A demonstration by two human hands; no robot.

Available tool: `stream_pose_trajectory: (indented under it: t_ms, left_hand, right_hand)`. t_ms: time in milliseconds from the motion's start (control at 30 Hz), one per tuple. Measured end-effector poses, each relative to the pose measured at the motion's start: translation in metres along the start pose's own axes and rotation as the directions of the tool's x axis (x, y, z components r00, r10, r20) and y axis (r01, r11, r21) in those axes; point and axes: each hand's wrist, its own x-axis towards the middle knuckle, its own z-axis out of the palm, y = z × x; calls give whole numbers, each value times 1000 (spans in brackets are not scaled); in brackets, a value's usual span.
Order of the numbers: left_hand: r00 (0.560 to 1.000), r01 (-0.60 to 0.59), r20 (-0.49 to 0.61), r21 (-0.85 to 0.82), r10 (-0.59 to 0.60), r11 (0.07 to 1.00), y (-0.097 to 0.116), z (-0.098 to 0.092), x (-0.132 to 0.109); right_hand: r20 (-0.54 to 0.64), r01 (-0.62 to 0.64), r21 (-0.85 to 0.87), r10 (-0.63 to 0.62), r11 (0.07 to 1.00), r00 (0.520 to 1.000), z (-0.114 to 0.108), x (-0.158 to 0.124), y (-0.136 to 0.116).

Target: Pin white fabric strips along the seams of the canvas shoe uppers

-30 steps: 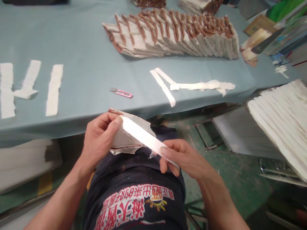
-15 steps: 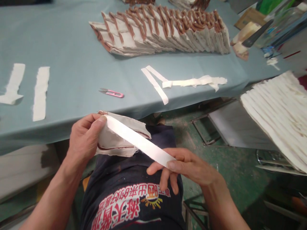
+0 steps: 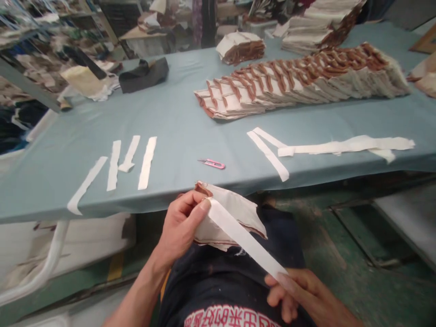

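Observation:
My left hand (image 3: 185, 220) pinches the upper end of a white strip (image 3: 247, 243) together with a folded cream fabric piece (image 3: 235, 204) with brown edges, which hangs over my lap. The strip runs straight and slanting down to my right hand (image 3: 294, 288), whose thumb and fingers close on its lower end. Pink thread snips (image 3: 214, 164) lie on the blue-green table (image 3: 177, 118) just beyond my left hand.
Several white strips (image 3: 147, 163) lie on the table at the left, and a long one (image 3: 334, 146) at the right. Behind is a long row of folded brown-edged pieces (image 3: 289, 84), with more stacks (image 3: 240, 45) and a dark cloth (image 3: 145, 75) farther back.
The view has swung left and up, so the table's far side and more strips show. Both hands still hold the strip, stretched between them.

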Motion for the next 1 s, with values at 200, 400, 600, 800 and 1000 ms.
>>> stream_pose_trajectory:
  t_ms: [200, 400, 600, 800, 1000]
  left_hand:
    - [994, -47, 105, 38, 43, 998, 19, 0, -7]
    - [962, -27, 273, 73, 6, 997, 27, 6, -9]
    - [908, -109, 417, 165, 30, 980, 36, 11, -12]
    - [877, -138, 480, 226, 13, 964, 43, 9, -12]
    - [835, -158, 549, 201, 22, 967, 44, 8, -5]
  right_hand:
    - [-423, 80, -259, -188, 962, 886, -15, -5, -32]
    - [-294, 478, -612, -743, 630, 601, 20, -5, -118]
    - [276, 797, -572, -870, 193, 409, 39, 28, -168]
    - [427, 747, -657, -765, 104, 483, 31, 31, -188]
    - [449, 712, -693, -704, 114, 550, 24, 19, -192]
